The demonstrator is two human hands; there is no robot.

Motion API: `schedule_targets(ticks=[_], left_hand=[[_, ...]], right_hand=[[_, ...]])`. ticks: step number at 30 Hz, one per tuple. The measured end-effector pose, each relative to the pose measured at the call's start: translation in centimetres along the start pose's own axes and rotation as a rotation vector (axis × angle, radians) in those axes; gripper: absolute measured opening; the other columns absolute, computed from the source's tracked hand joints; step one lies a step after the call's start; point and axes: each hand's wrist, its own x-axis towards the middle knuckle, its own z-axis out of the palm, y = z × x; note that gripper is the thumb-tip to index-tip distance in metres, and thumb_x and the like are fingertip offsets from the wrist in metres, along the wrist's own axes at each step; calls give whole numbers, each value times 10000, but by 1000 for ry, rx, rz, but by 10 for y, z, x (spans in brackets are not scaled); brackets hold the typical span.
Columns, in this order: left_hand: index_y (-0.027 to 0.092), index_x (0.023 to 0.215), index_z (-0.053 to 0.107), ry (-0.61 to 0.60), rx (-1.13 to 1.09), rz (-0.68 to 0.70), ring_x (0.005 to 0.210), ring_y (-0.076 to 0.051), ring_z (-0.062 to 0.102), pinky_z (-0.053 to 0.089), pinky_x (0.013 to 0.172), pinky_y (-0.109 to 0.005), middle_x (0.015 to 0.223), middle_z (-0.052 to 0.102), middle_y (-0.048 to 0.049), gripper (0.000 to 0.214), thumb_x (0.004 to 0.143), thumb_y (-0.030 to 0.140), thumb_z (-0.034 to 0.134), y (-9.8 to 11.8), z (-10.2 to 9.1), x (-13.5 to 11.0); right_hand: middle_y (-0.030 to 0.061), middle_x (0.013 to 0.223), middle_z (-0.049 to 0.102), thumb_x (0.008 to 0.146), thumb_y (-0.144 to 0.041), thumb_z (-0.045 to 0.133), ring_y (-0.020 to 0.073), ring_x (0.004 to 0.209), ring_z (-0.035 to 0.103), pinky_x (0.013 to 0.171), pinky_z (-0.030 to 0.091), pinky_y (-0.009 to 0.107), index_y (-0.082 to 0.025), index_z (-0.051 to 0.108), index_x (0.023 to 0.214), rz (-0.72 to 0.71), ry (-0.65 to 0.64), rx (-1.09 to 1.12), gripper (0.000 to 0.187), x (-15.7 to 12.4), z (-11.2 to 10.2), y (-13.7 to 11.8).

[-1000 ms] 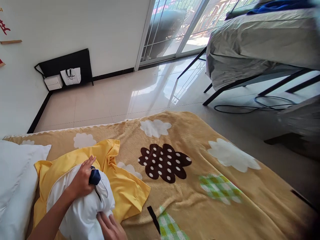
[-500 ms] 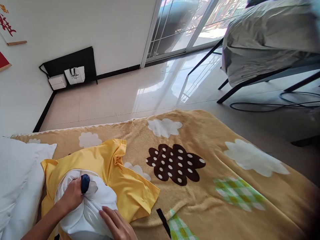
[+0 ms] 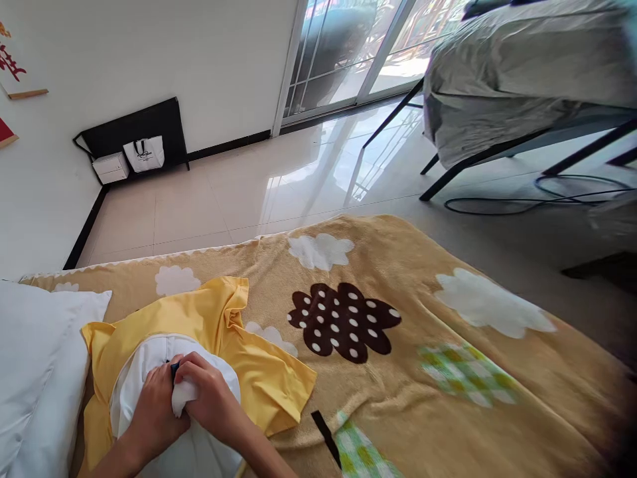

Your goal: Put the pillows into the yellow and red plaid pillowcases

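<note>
Left hand [image 3: 154,406]: forearm in from below, fingers curled tight on the white garment [image 3: 149,355]
Right hand [image 3: 213,398]: knuckles up, pinching a fold of the same cloth
Garment place: smooth round bundle atop the yellow T-shirt [image 3: 261,382]
Blanket [image 3: 408,405]: fleecy, cloud shapes, beneath the yellow T-shirt
Tote bag [image 3: 144,153]: print too small to read

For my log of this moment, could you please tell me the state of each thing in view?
white garment, bunched up
left hand, closed on the white garment
right hand, closed on the white garment
yellow shirt, crumpled, under the garment
blanket, spread flat
pillow, lying beside the shirt
tote bag, upright
</note>
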Motion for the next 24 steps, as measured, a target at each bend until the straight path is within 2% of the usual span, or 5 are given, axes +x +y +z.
schedule_targets(ticks=[3,6,13,19,24], left_hand=[[184,1227,563,105,91,101,958,-261,670,552,864,-464,1047,705,-106,455,777,132,518,-7,3,-10],[190,1175,577,151,149,207,851,-244,680,568,784,-418,939,707,-80,406,783,125,497,-16,-4,-25],[169,1116,575,246,303,317,726,-191,665,548,728,-345,802,675,-60,340,840,100,389,-24,-10,-42],[198,1113,599,305,397,352,694,-179,650,532,709,-311,769,669,-45,333,913,134,341,-29,-34,-42],[205,1178,601,363,497,393,760,-183,631,493,768,-340,847,670,-65,412,932,96,289,4,-56,-31]], right_hand=[[37,854,632,807,-360,528,183,803,632,716,535,316,-208,602,949,224,66,138,220,5,-29,34],[61,841,625,837,-366,449,202,773,637,683,528,331,-180,567,967,532,292,-120,255,8,-35,78],[118,975,634,641,-158,654,316,979,603,825,450,398,-208,575,911,679,282,-551,285,7,32,122],[132,962,647,755,-39,468,238,846,598,676,358,308,-174,566,903,687,351,-797,223,-5,-17,101],[0,725,589,636,19,424,136,628,496,573,257,245,-198,547,748,334,359,-868,273,17,-61,16]])
